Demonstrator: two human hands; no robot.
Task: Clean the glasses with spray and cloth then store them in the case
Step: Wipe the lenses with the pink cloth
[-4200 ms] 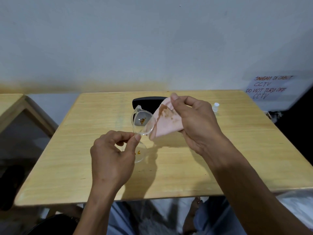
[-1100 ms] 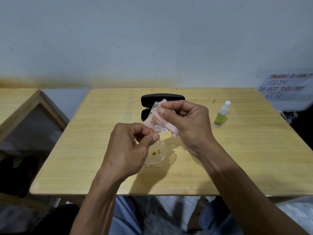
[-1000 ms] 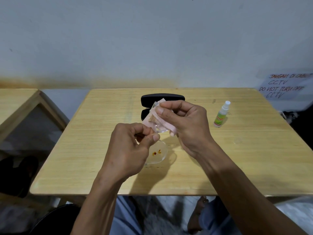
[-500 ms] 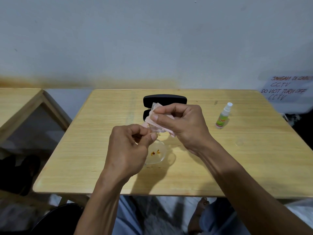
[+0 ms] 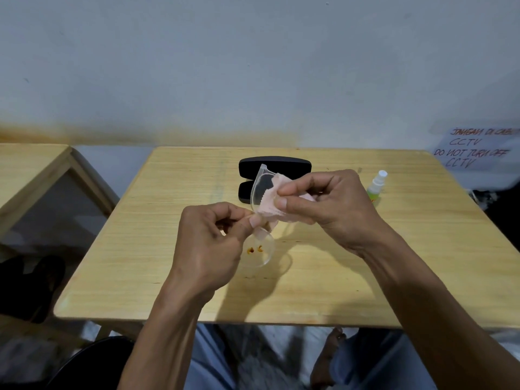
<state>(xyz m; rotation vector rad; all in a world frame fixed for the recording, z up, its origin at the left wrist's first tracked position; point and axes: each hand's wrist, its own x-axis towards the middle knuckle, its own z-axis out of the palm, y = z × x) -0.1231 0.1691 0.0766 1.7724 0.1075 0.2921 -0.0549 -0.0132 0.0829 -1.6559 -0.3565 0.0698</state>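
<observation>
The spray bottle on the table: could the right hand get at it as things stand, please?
Probably yes. The spray bottle stands just beyond the right hand with nothing between them, but that hand is pinching the pink cloth against the glasses, so it would have to release first.

Single head-worn wide view, looking forward and down, close over table [image 5: 422, 249]

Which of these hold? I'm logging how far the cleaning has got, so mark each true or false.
1. The right hand pinches the pink cloth on the upper lens. True.
2. The lower lens is spotless. False: reddish specks show on it.
3. The spray bottle is in the left hand. False: it stands on the table; that hand holds the glasses.
4. The black case lies behind the hands. True.
</observation>
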